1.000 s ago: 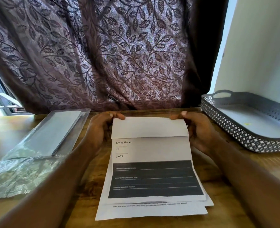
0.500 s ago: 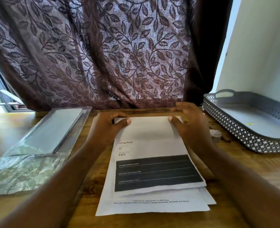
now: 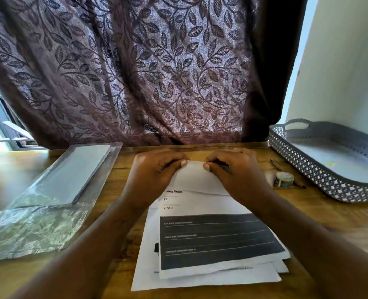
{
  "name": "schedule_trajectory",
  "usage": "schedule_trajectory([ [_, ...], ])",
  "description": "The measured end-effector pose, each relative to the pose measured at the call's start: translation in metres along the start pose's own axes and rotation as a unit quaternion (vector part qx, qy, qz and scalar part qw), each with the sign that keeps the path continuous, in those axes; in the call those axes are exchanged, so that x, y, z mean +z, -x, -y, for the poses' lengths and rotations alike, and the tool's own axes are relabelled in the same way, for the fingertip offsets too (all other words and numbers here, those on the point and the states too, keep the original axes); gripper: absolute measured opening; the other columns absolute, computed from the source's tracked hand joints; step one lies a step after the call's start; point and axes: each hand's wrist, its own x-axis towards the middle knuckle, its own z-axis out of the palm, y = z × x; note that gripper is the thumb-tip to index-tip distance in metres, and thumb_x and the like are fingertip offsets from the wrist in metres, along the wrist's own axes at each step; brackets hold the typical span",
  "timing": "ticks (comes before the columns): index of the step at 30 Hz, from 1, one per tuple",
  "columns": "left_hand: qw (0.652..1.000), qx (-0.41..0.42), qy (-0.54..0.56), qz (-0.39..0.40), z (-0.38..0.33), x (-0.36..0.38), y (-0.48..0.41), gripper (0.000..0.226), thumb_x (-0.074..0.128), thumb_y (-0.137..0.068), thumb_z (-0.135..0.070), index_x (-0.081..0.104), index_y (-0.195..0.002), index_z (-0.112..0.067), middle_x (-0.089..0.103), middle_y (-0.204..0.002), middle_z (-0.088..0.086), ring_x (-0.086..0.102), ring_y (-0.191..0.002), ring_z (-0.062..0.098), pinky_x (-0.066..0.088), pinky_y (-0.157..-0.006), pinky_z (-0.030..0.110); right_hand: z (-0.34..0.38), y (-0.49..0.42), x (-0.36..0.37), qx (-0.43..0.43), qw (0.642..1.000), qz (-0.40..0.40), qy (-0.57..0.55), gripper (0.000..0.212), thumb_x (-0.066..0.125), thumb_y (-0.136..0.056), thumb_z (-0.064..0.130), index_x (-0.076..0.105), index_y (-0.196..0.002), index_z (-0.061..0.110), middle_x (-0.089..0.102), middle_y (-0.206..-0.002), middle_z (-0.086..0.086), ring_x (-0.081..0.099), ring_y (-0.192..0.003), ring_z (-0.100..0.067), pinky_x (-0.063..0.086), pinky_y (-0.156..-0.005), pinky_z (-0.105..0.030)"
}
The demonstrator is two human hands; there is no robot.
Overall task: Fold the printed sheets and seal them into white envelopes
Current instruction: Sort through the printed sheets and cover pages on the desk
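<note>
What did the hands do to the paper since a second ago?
Both hands slid inward from the folded flap's corners. The left hand and right hand now pinch the fold of the top sheet near its middle, and the flap lies flatter. The stack still lies beneath. The envelope pack and grey tray stayed put.

The left hand point(image 3: 157, 172) and right hand point(image 3: 238, 175) are pinching the top sheet point(image 3: 200, 182) along its far folded edge; it is lying on the stack point(image 3: 200, 282).
</note>
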Motion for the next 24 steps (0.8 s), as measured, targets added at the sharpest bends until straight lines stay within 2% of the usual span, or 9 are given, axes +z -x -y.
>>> schedule_trajectory([
  [3, 1.000, 0.002, -0.027, -0.016, -0.001, -0.002, -0.001, 0.017, 0.066, -0.093, -0.025, 0.079, -0.102, -0.018, 0.071, -0.098, -0.017, 0.064, -0.087, -0.009, 0.048, -0.079, 0.009, -0.007, -0.004, -0.006, 0.008, 1.000, 0.001, -0.025, 0.021, 0.061, -0.090, 0.040, 0.076, -0.091, 0.026, 0.071, -0.083, 0.018, 0.066, -0.074, -0.006, 0.055, -0.077, -0.044],
  [5, 0.998, 0.002, -0.038, -0.041, 0.000, -0.006, -0.002, 0.014, 0.070, -0.090, -0.020, 0.080, -0.099, -0.015, 0.070, -0.096, -0.017, 0.064, -0.087, -0.008, 0.048, -0.080, 0.007, -0.013, -0.006, -0.011, 0.021, 1.000, -0.011, -0.016, 0.019, 0.065, -0.089, 0.039, 0.078, -0.092, 0.025, 0.071, -0.084, 0.019, 0.067, -0.076, -0.004, 0.055, -0.077, -0.041],
  [8, 0.997, -0.044, -0.007, -0.058, 0.005, -0.013, -0.004, 0.013, 0.072, -0.089, -0.018, 0.080, -0.099, -0.016, 0.072, -0.095, -0.017, 0.067, -0.086, -0.007, 0.051, -0.079, 0.012, -0.028, -0.009, -0.019, 0.066, 0.998, -0.002, -0.006, 0.012, 0.071, -0.091, 0.031, 0.079, -0.094, 0.023, 0.072, -0.087, 0.015, 0.061, -0.074, 0.005, 0.048, -0.071, -0.024],
  [10, 0.996, -0.069, 0.000, -0.062, 0.010, -0.015, -0.003, 0.012, 0.074, -0.088, -0.016, 0.080, -0.098, -0.017, 0.073, -0.094, -0.016, 0.068, -0.084, -0.007, 0.051, -0.076, 0.011, -0.037, -0.009, -0.021, 0.097, 0.995, 0.012, -0.013, 0.010, 0.072, -0.091, 0.029, 0.079, -0.093, 0.022, 0.071, -0.085, 0.015, 0.059, -0.075, 0.006, 0.043, -0.067, -0.020],
  [12, 0.994, -0.088, 0.001, -0.069, 0.013, -0.015, -0.001, 0.011, 0.075, -0.087, -0.016, 0.080, -0.097, -0.016, 0.073, -0.093, -0.016, 0.068, -0.082, -0.006, 0.050, -0.073, 0.011, -0.041, -0.008, -0.023, 0.129, 0.991, 0.013, -0.037, 0.008, 0.074, -0.090, 0.028, 0.078, -0.090, 0.021, 0.069, -0.081, 0.017, 0.063, -0.075, 0.002, 0.048, -0.067, -0.022],
  [17, 0.989, -0.123, -0.012, -0.079, 0.019, -0.016, -0.001, 0.010, 0.073, -0.089, -0.022, 0.079, -0.097, -0.019, 0.069, -0.090, -0.021, 0.066, -0.079, -0.005, 0.051, -0.065, 0.014, -0.044, -0.007, -0.026, 0.188, 0.977, 0.000, -0.103, 0.011, 0.077, -0.086, 0.027, 0.077, -0.085, 0.016, 0.075, -0.080, 0.004, 0.071, -0.074, -0.014, 0.062, -0.073, -0.035],
  [21, 0.986, -0.146, -0.014, -0.074, 0.017, -0.018, -0.002, 0.008, 0.071, -0.091, -0.023, 0.078, -0.095, -0.023, 0.068, -0.086, -0.022, 0.064, -0.076, -0.007, 0.047, -0.061, 0.011, -0.041, -0.005, -0.029, 0.191, 0.966, 0.017, -0.173, 0.009, 0.071, -0.091, 0.015, 0.076, -0.090, 0.022, 0.077, -0.087, 0.007, 0.073, -0.083, -0.009, 0.061, -0.078, -0.026],
  [23, 0.982, -0.162, -0.043, -0.089, 0.013, -0.017, -0.003, 0.011, 0.067, -0.094, -0.028, 0.077, -0.099, -0.025, 0.070, -0.092, -0.017, 0.065, -0.082, 0.001, 0.050, -0.068, 0.020, -0.039, -0.006, -0.029, 0.194, 0.961, 0.006, -0.197, 0.010, 0.070, -0.092, 0.013, 0.077, -0.096, 0.020, 0.078, -0.091, 0.006, 0.074, -0.085, -0.008, 0.062, -0.082, -0.030],
  [24, 0.980, -0.152, -0.085, -0.094, 0.010, -0.015, -0.003, 0.016, 0.063, -0.095, -0.032, 0.075, -0.104, -0.025, 0.071, -0.100, -0.013, 0.066, -0.091, 0.009, 0.051, -0.078, 0.028, -0.037, -0.006, -0.029, 0.190, 0.962, -0.004, -0.197, 0.010, 0.070, -0.092, 0.014, 0.077, -0.098, 0.018, 0.078, -0.092, 0.005, 0.074, -0.086, -0.010, 0.062, -0.083, -0.033],
])
